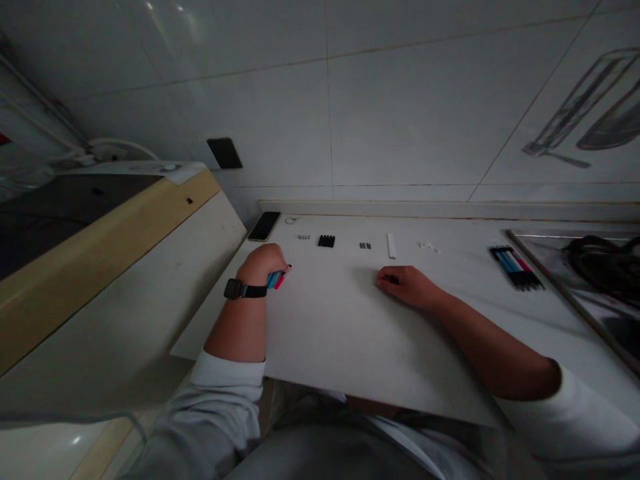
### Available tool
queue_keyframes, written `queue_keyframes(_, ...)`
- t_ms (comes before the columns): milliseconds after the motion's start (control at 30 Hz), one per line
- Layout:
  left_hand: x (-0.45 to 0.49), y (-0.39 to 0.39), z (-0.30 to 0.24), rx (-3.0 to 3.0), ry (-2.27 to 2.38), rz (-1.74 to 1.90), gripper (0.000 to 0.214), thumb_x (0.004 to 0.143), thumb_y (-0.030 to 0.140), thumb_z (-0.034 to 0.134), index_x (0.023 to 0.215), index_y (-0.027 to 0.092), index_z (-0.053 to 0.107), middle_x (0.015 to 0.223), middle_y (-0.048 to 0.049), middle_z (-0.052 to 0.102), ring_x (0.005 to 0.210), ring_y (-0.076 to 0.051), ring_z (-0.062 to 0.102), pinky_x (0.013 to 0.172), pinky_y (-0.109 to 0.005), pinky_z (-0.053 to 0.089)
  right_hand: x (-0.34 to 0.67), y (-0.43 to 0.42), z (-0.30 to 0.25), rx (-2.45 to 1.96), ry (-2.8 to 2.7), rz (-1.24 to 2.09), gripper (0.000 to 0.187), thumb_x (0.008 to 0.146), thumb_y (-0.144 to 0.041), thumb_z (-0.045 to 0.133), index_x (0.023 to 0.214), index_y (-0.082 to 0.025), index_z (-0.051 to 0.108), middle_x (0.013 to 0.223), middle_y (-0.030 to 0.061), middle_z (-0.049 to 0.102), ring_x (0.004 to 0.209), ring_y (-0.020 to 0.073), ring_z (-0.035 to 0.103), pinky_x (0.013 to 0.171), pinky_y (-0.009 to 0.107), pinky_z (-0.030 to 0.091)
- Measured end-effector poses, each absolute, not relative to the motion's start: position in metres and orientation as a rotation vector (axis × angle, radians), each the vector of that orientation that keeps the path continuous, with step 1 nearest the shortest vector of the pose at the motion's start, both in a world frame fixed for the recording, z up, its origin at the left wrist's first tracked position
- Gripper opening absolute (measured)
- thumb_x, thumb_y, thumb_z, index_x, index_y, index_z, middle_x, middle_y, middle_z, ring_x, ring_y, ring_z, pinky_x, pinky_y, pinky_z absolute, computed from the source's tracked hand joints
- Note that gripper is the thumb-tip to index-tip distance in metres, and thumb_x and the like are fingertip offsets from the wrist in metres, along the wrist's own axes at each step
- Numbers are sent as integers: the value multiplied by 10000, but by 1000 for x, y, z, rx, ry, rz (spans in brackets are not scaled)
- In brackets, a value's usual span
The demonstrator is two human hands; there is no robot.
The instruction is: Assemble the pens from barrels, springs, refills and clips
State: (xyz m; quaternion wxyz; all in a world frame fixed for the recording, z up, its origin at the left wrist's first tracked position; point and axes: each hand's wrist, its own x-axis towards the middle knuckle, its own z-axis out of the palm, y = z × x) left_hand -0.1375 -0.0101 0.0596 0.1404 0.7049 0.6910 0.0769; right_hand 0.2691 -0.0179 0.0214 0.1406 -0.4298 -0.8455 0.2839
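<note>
Head view, looking down at a white board [340,333] that lies on the counter against the tiled wall.

Left hand [263,263]: at the near-left part of the board, fist closed, fingers pressed together around a small bunch of coloured pens [277,279]. Only the blue and red ends show, poking out on the right side of the fist. Their long axis runs roughly left to right, tilted slightly toward the far side. Black watch [240,289] on that wrist.

Right hand [409,286]: palm down near the middle of the board, fingers curled and close together, tips pointing left. There is a dark speck at the fingertips; I cannot tell whether they pinch something or only rest on the board.

Relation noted: the coloured pens lie to the left of the right hand's fingertips, well apart from them, with bare board between. The exposed pen ends point toward the right hand. The left hand is the one in contact.

Far edge of the board, left to right:
- phone [264,226]
- black clips [326,241], too small to identify for certain
- white strip [391,245], long axis near to far
- second pen bundle [517,268], far right, nearer the right hand than the left

Sink [575,293] at the right edge.
</note>
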Motion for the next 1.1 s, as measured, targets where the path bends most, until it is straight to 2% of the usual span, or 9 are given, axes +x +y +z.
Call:
queue_keyframes(67, -120, -9, 61, 2051, 2001, -37, 261, 682, 344, 828, 517, 205, 681, 537, -83, 657, 635, -240, 648, 647, -342, 446, 269, -18, 21, -1247, -2443, 816, 295, 946, -449, 526, 926, -219, 710, 787, 29, 690, 715, 175, 597, 683, 295, 412)
queue_keyframes(100, -108, -9, 60, 2080, 1988, -52, 246, 715, 338, 808, 544, 198, 700, 573, -90, 678, 638, -238, 647, 653, -345, 440, 269, -18, 21, -1250, -2443, 813, 292, 946, -445, 528, 928, -218, 711, 790, 30, 692, 717, 174, 599, 684, 294, 412)
queue_keyframes(300, -39, -16, 47, 2239, 1730, 253, 201, 860, 395, 714, 817, 204, 764, 823, -59, 758, 717, -192, 649, 648, -300, 410, 270, -18, 20, -1234, -2446, 805, 276, 949, -417, 541, 931, -206, 718, 769, 22, 681, 699, 160, 588, 672, 280, 397)
queue_keyframes(433, -28, -24, 45, 2274, 1720, 291, 331, 806, 482, 767, 956, 189, 727, 937, -65, 750, 763, -196, 642, 638, -289, 401, 269, -18, 19, -1219, -2433, 800, 246, 948, -389, 557, 922, -207, 720, 780, 15, 683, 699, 149, 587, 673, 269, 397)
queue_keyframes(500, -32, -26, 45, 2302, 1657, 190, 290, 777, 421, 792, 932, 186, 721, 932, -61, 742, 775, -200, 639, 643, -287, 400, 268, -17, 18, -1219, -2428, 793, 225, 946, -375, 570, 920, -211, 722, 788, 14, 691, 705, 148, 595, 676, 265, 398)
queue_keyframes(633, -35, -26, 45, 2374, 1507, 150, 84, 845, 262, 690, 815, 187, 712, 852, -49, 727, 749, -193, 628, 647, -292, 398, 267, -16, 15, -1229, -2427, 758, 190, 943, -347, 593, 916, -215, 728, 771, 9, 691, 697, 144, 598, 671, 261, 398)
queue_keyframes(733, -26, -27, 47, 2415, 1394, 308, 86, 888, 264, 665, 899, 192, 711, 878, -40, 728, 767, -187, 638, 673, -290, 421, 266, -18, 15, -1177, -2367, 772, 174, 943, -329, 609, 994, -208, 723, 787, 10, 692, 686, 137, 595, 665, 256, 410)
queue_keyframes(867, -10, -33, 51, 2505, 1259, 549, 101, 923, 306, 684, 950, 208, 683, 902, -23, 720, 817, -191, 645, 732, -305, 449, 261, -26, 20, -1063, -2253, 778, 253, 919, -310, 667, 1144, -198, 686, 895, 34, 712, 725, 135, 611, 685, 249, 444)
queue_keyframes(1100, 4, -38, 49, 2681, 1153, 760, 94, 932, 269, 706, 948, 204, 641, 886, -24, 689, 843, -201, 627, 787, -337, 474, 253, -35, 31, -954, -2218, 648, 136, 965, -287, 617, 978, -182, 701, 850, 35, 683, 729, 129, 593, 687, 241, 444)
